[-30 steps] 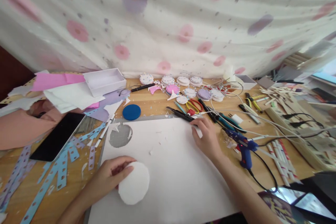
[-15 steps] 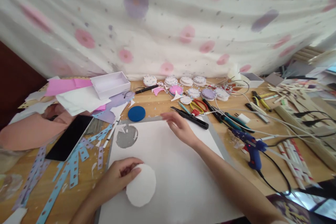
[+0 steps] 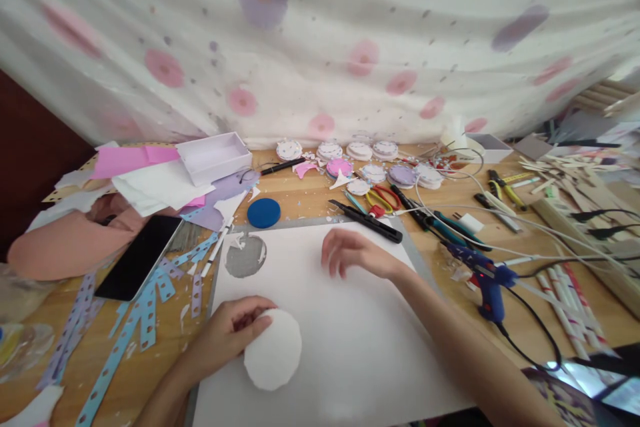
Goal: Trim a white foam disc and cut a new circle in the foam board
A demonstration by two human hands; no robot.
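Note:
My left hand (image 3: 243, 328) pinches a round white paper disc (image 3: 274, 353) by its upper left edge, above a large white sheet (image 3: 360, 353). Nothing is in my right hand (image 3: 354, 253), which hovers over the sheet's upper part with fingers loosely curled and apart. Just beyond it lies a black utility knife (image 3: 370, 221) at the sheet's far edge. A round hole in the sheet's upper left corner shows the grey mat (image 3: 246, 257) beneath, with a few paper scraps on it. A blue round lid (image 3: 264, 213) lies behind that corner.
On the left are a phone (image 3: 140, 257), punched paper strips (image 3: 113, 363) and a white box (image 3: 215, 159). Stacks of decorated discs (image 3: 373, 174) line the back. A blue glue gun (image 3: 487, 280), pliers (image 3: 463, 232), cables and markers (image 3: 573, 307) crowd the right.
My right hand has drawn back from near the knife toward me and slightly right, its fingers now bent downward. The left hand still holds the disc. The view has shifted slightly.

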